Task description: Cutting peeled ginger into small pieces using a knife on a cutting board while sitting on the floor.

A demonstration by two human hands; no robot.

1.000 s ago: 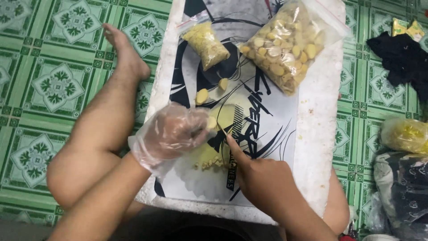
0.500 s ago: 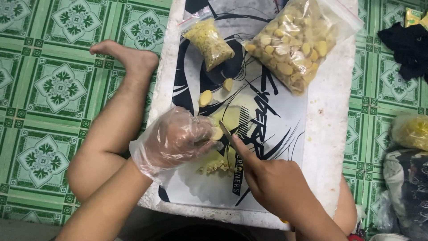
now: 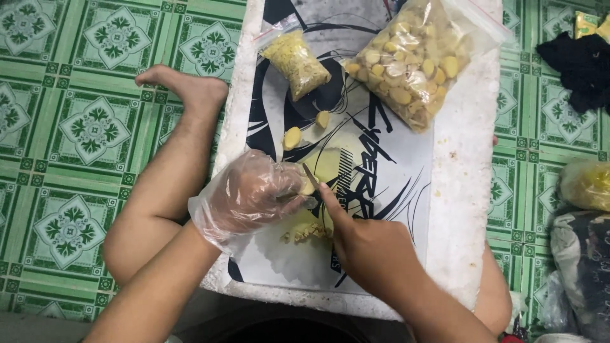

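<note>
Hands: two; left hand [image 3: 251, 194] in a clear plastic glove, right hand [image 3: 368, 251] bare.
Left grip: gloved fingers pinched around a pale yellow piece [image 3: 307, 185], held just above the board.
Right grip: fist clenched on a knife [image 3: 311, 178], forefinger laid along its back; the blade tip meets the held piece.
Held piece: small, smooth, pale yellow, mostly hidden by the glove; only one end shows.
Cut bits: one small heap of yellow shreds [image 3: 308, 232] on the board, directly below the hands.
Loose pieces: two, a larger one [image 3: 291, 138] and a smaller one [image 3: 323, 119], lying apart from each other above the hands.
Bags: two clear plastic bags on the board; a small bag [image 3: 297, 60] of fine yellow shreds, and a large bag [image 3: 413, 60] of whole yellow pieces at the far right.
Board: one white foam slab [image 3: 464, 190] with a black-and-white printed sheet [image 3: 381, 171] over its middle.
Edges: the left hand works near the board's left edge; a bare leg [image 3: 171, 184] lies alongside that edge on the green tiled floor [image 3: 57, 127].
Open room: the slab's right strip is bare, as is the sheet between hands and bags.
</note>
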